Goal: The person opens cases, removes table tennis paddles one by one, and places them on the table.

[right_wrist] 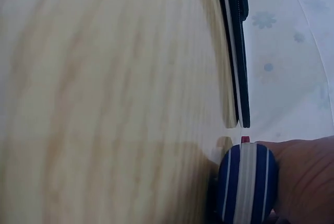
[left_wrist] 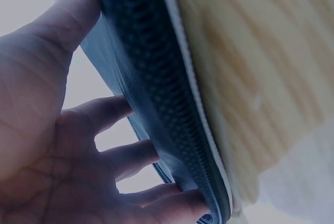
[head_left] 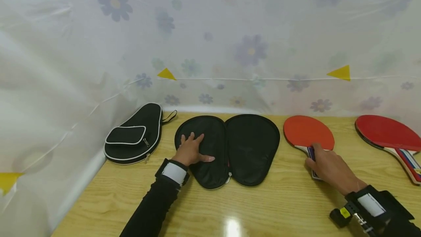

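Observation:
A black paddle case (head_left: 252,149) lies unzipped and spread flat in two halves on the table. My left hand (head_left: 192,151) rests on its left half with fingers spread; the left wrist view shows the fingertips at the zippered rim (left_wrist: 156,72). To the right, an orange-red table tennis paddle (head_left: 307,131) lies with its handle toward me. My right hand (head_left: 332,165) grips that handle, whose blue and white striped end (right_wrist: 247,182) fills the lower part of the right wrist view.
A zipped black paddle case (head_left: 131,153) with white piping and a wrist loop lies at the left. Another red paddle (head_left: 388,131) lies at the far right. Behind the wooden table (head_left: 263,211) hangs a flowered plastic sheet (head_left: 210,39), which also runs along the left side.

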A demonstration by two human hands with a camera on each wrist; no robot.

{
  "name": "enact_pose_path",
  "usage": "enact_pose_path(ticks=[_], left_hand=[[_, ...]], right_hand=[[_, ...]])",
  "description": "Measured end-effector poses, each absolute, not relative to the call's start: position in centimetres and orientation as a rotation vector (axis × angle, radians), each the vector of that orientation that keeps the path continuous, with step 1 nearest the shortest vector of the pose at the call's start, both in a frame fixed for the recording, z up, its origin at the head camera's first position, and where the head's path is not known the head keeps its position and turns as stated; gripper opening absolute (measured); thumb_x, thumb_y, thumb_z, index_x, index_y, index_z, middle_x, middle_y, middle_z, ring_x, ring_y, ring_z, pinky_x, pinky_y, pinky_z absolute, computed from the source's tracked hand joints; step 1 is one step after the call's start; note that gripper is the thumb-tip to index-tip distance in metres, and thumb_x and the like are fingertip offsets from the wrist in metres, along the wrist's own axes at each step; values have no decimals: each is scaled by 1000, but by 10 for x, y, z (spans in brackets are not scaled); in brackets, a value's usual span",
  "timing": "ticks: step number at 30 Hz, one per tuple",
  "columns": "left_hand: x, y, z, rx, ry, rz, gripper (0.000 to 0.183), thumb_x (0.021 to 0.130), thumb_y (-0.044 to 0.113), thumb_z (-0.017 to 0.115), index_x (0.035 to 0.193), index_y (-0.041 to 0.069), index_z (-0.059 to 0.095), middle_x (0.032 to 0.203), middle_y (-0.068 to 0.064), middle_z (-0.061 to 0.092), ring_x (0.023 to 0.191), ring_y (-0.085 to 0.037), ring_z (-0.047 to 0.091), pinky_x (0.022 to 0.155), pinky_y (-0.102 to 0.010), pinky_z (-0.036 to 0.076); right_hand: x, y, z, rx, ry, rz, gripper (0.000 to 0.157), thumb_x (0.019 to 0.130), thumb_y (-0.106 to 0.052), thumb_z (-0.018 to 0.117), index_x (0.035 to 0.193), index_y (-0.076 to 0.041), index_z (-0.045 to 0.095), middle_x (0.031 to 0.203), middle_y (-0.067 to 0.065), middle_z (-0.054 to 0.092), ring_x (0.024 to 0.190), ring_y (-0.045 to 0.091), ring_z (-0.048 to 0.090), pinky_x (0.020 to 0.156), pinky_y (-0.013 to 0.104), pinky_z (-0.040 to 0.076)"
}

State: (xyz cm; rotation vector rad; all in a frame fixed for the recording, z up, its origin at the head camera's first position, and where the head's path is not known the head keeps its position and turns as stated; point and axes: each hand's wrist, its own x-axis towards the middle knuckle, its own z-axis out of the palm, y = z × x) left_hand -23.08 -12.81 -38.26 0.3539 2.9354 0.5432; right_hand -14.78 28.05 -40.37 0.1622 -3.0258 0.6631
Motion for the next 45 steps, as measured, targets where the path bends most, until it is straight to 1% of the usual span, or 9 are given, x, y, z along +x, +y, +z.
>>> enact_pose_path(ticks=[4,10,14,19,22,29,35,39,45], left_hand=[[-231,-129,-382,347,2931,556,97,78,44,86,155,8,40,159,-32,25,143,-63,12,108,-71,28],[-230,-132,-383,326,2917,567,97,78,44,86,155,8,40,159,-32,25,143,-63,12,108,-71,28],[-231,-134,-384,318,2915,566,96,79,44,85,156,9,40,160,-31,24,144,-62,11,109,-71,27],[-229,-133,-382,311,2905,586,96,79,43,86,156,9,39,160,-31,23,144,-63,10,109,-71,27],[-228,-133,-382,311,2903,597,96,79,42,86,155,8,40,160,-32,23,143,-63,10,108,-71,27],[-228,-134,-382,310,2909,593,96,79,42,86,156,8,39,160,-32,23,143,-63,10,108,-72,26],[-227,-132,-383,321,2901,599,97,78,42,86,156,8,39,160,-32,23,143,-63,9,108,-72,26],[-229,-131,-384,334,2918,569,97,78,44,86,155,8,40,159,-32,24,142,-64,11,107,-72,28],[-230,-131,-383,332,2930,549,97,78,45,86,155,8,40,159,-32,24,143,-64,12,107,-71,29]], right_hand=[[-150,282,-404,173,-3030,659,35,98,-13,52,120,10,39,71,8,49,58,19,46,50,33,37],[-147,278,-402,136,-3082,594,45,99,-21,60,125,9,39,71,8,49,58,20,48,49,34,36],[-144,275,-398,145,-3096,572,39,99,-16,58,124,8,41,69,7,50,59,20,49,49,35,36],[-141,278,-396,184,-3063,542,29,96,-9,56,117,7,44,68,6,50,58,20,48,50,34,37],[-140,282,-396,164,-3075,516,30,95,-8,56,118,7,43,68,6,50,58,20,49,50,35,37],[-139,291,-393,122,-3103,510,39,96,-7,54,127,12,40,70,7,53,59,21,51,50,36,38],[-138,302,-393,80,-3111,514,40,97,-8,50,127,16,40,68,6,53,59,21,52,51,37,38],[-138,312,-391,44,-3126,519,40,99,-9,50,124,20,39,66,10,52,58,24,54,51,40,40],[-139,329,-394,12,-3139,504,47,98,-9,56,127,23,37,79,25,62,65,34,63,53,49,48]])
